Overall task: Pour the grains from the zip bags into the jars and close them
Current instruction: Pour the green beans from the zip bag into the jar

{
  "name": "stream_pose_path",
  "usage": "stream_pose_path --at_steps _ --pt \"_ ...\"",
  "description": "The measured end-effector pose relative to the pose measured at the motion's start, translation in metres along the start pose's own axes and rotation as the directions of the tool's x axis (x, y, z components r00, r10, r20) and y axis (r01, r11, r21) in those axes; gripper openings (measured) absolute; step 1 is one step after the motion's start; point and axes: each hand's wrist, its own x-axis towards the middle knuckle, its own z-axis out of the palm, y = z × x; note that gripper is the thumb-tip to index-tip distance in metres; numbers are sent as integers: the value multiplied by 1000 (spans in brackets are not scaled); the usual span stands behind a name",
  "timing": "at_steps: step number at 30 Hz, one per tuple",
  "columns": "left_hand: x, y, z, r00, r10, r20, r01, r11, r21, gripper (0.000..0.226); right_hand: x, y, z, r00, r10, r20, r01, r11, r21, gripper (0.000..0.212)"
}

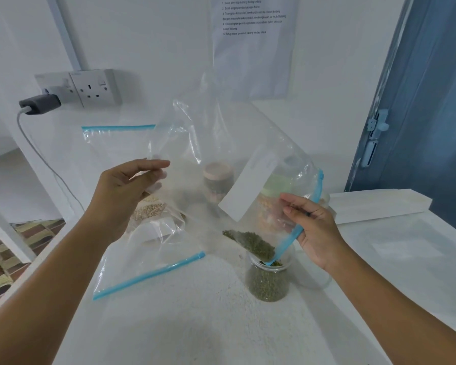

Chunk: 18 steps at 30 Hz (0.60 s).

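The zip bag is held raised and tilted above the white counter, between both hands. Its blue zip edge points down and to the right, and the lowest corner of that edge sits in the mouth of the open glass jar.

The left hand grips the upper, closed end of the bag, with the plastic pinched between thumb and fingers; the fingers are only partly curled. The right hand pinches the blue zip strip near the bag's mouth between thumb and fingertips, just above and to the right of the jar.

The green grains lie collected in the low corner of the bag at the jar's mouth. The jar stands upright on the counter, directly below the right hand, and holds green grains up to near its shoulder.

A second zip bag lies flat on the counter below the left hand, with its blue zip strip nearest the camera. Behind the raised bag, seen through the plastic, stand a jar with a tan lid and a jar with a pale green lid. A bag of pale grains rests behind the left hand.
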Motion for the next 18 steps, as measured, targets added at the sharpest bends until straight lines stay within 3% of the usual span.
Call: stream_pose_path --at_steps 7,11,15,18 --pt "-45 -21 32 993 62 -101 -28 951 307 42 2 4 -3 1000 0 -5 0 1000 13 31" --pt "-76 -37 63 981 -129 -143 158 964 212 41 2 5 -3 1000 -2 -6 2 1000 0 30" --pt "-83 -47 84 904 -412 116 408 911 54 31 2 3 -3 1000 -12 -1 12 1000 -25 31" --pt "-73 -52 88 862 -438 256 470 879 -78 28 1 2 -1 1000 -16 6 16 999 -35 31"
